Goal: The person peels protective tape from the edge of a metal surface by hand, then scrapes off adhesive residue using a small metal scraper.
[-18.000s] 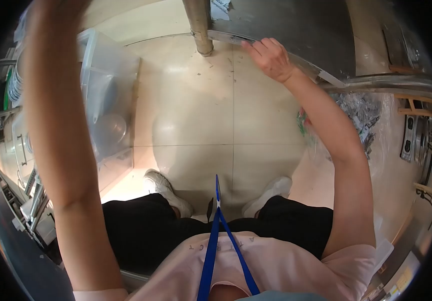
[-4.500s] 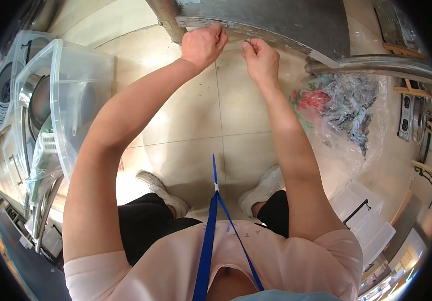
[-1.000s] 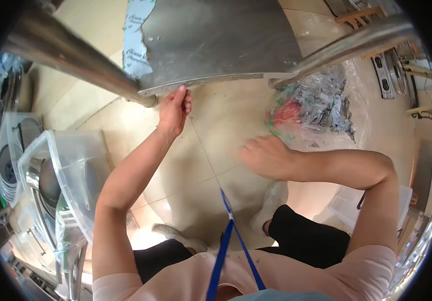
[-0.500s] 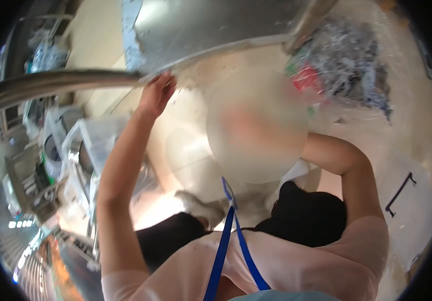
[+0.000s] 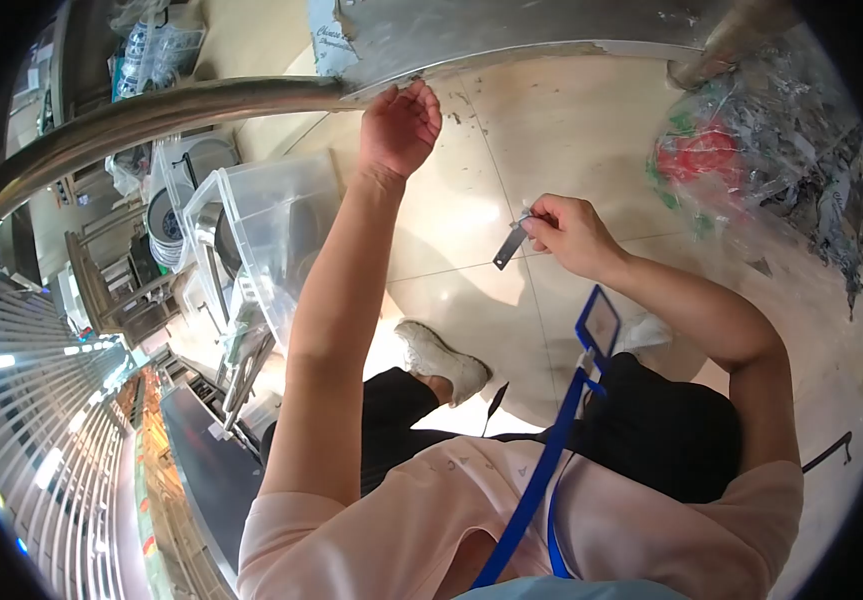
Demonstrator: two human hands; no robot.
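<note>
My left hand (image 5: 401, 130) is raised at the lower edge of a grey metal panel (image 5: 521, 30), beside a metal tube. Its palm shows, with the fingers loosely curled and the thumb apart; I see nothing in it. Between the thumb and fingers of my right hand (image 5: 573, 235) is a small dark flat metal strip (image 5: 509, 247) with a hole near its lower end. That strip points down and left above the tiled floor. Printed film (image 5: 331, 38) with a ragged edge clings to the panel's left part.
A metal tube (image 5: 171, 105) runs leftward from the panel. Crumpled plastic film (image 5: 801, 170) with a red piece lies on the right. Clear plastic bins (image 5: 286, 230) stand at left. My white shoe (image 5: 441, 362) rests on the floor, and a badge (image 5: 599, 322) hangs from my blue lanyard.
The view has shifted, placing the scene differently. My right hand, blurred before, now shows clearly with the dark strip. My left hand's fingers look looser, with more palm visible.
</note>
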